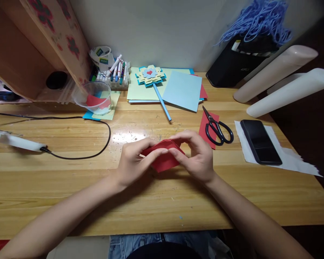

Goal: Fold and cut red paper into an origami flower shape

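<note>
Both hands pinch a folded piece of red paper (pixel 166 162) above the front middle of the wooden table. My left hand (pixel 135 158) grips its left part, with the thumb on the near face. From the right, my right hand (pixel 196 154) holds the same paper, thumb also on the near side and fingers behind. The two thumb tips almost meet at the upper middle of the paper. Black-handled scissors (pixel 217 129) lie to the right of my right hand, partly over another red sheet (pixel 203 128).
A paper flower (pixel 150 75) on a blue stem and a light blue sheet (pixel 183 90) lie at the back. Markers (pixel 120 72) and a clear tub (pixel 93 97) stand back left. A phone (pixel 260 142) and white rolls (pixel 275 73) are right; a black cable (pixel 78 157) curves left.
</note>
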`<state>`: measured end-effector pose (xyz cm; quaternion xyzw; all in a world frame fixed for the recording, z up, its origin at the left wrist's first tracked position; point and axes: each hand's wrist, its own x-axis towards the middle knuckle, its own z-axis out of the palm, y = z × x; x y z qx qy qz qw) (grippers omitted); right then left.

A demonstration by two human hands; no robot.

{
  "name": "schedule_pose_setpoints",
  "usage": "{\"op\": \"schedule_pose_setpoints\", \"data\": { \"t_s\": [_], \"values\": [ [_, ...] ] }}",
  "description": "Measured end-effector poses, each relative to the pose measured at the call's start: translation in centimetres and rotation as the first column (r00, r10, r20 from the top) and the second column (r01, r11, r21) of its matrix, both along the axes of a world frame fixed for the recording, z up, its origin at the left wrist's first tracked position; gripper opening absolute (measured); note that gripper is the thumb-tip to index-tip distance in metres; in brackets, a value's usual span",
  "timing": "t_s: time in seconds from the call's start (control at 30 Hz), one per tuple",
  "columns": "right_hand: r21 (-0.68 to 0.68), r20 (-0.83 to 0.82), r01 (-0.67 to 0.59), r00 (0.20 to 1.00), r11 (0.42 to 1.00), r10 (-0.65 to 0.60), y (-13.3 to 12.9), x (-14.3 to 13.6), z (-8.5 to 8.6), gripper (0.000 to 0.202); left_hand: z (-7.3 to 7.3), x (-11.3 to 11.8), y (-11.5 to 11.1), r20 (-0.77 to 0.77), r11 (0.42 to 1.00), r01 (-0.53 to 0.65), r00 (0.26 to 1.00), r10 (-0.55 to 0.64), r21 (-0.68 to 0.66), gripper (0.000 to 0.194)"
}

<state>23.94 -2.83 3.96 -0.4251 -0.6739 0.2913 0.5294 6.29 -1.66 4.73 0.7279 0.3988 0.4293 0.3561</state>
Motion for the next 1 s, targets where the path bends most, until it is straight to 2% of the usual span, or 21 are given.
{"op": "schedule_pose_setpoints", "data": {
  "t_s": [0.1,0.27,0.4,0.5,0.6,0.7,0.8,0.87,1.0],
  "values": [
    [-0.148,0.01,-0.045,0.999,0.988,0.047,0.1,0.0,0.0,0.005,0.2,0.0,0.1,0.018,0.997,-0.049,0.999,0.05,-0.058,0.012],
    [-0.288,-0.036,-0.039,0.999,0.957,0.029,0.3,-0.2,0.0,0.015,0.4,0.1,0.5,0.032,0.965,-0.071,0.996,0.081,-0.252,0.022],
    [-0.443,-0.078,-0.033,0.997,0.896,-0.002,0.3,-0.5,-0.1,0.022,0.4,0.3,0.7,0.039,0.93,-0.067,0.995,0.087,-0.36,0.023],
    [-0.508,-0.116,-0.04,0.993,0.86,-0.022,0.4,-0.5,-0.3,0.025,0.4,0.3,0.9,0.026,0.879,-0.039,0.998,0.058,-0.474,0.023],
    [-0.517,-0.068,-0.043,0.998,0.855,0.008,0.8,-0.3,-0.7,0.025,0.2,0.3,1.2,-0.036,0.844,-0.052,0.999,0.039,-0.534,0.025],
    [-0.505,-0.013,-0.037,0.999,0.862,0.036,1.2,-0.2,-1.0,0.017,-0.3,0.2,1.4,-0.116,0.854,-0.038,0.993,-0.027,-0.519,0.021],
    [-0.51,-0.062,-0.062,0.997,0.858,0.035,1.5,-0.2,-1.0,0.015,-0.7,0.1,1.5,-0.174,0.851,-0.008,0.98,-0.098,-0.525,0.024],
    [-0.49,-0.096,-0.069,0.995,0.869,0.025,1.6,-0.1,-0.9,0.015,-0.9,0.1,1.7,-0.144,0.831,-0.007,0.986,-0.088,-0.556,0.026],
    [-0.416,-0.138,-0.046,0.99,0.908,-0.014,1.7,0.0,-0.6,0.014,-1.0,-0.2,2.1,0.078,0.753,0.018,0.996,0.045,-0.658,0.027]
  ]
}}
